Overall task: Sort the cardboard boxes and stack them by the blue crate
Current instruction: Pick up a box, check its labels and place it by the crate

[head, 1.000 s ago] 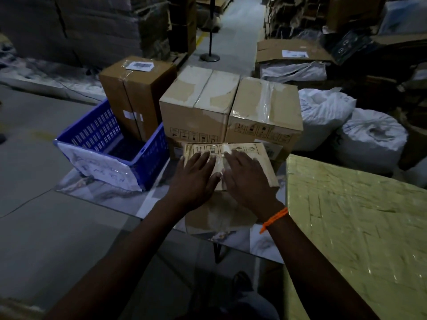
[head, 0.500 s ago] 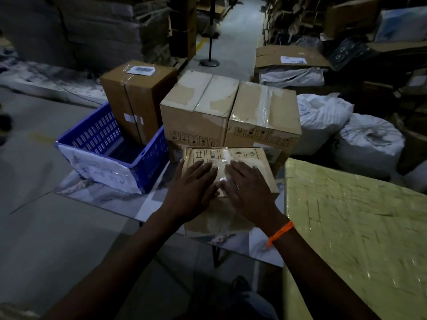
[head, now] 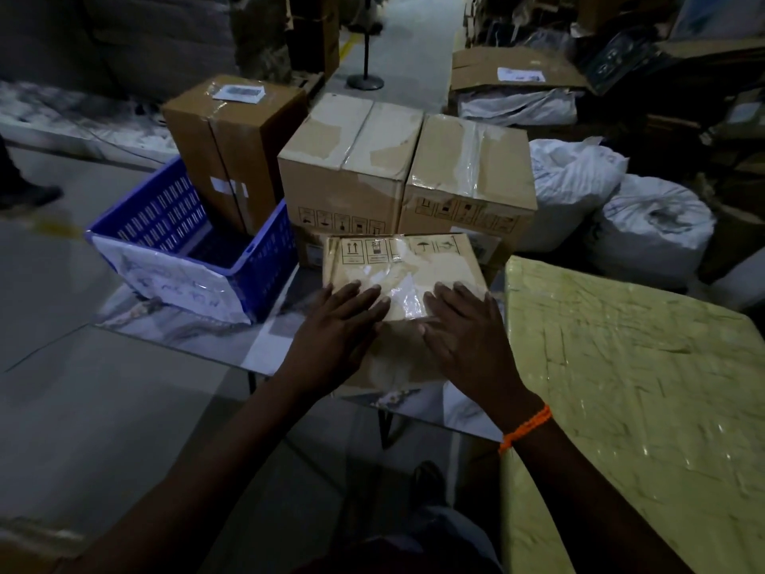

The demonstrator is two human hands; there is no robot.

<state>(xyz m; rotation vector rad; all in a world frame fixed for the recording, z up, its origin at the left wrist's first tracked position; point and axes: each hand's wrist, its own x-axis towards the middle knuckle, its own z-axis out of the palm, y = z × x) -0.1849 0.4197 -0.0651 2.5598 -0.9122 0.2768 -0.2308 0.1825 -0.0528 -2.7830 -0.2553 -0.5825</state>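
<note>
Handwriting on the crate label [head: 178, 279] is unreadable.

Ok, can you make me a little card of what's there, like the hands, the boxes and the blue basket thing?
left hand: flat on the small box, fingers straight
right hand: flat on the same box, orange band on the wrist
small box: taped, on the table, in front of two bigger boxes
blue crate: left of the small box, paper label on front
tall box: behind the crate
white sacks: far right
</note>
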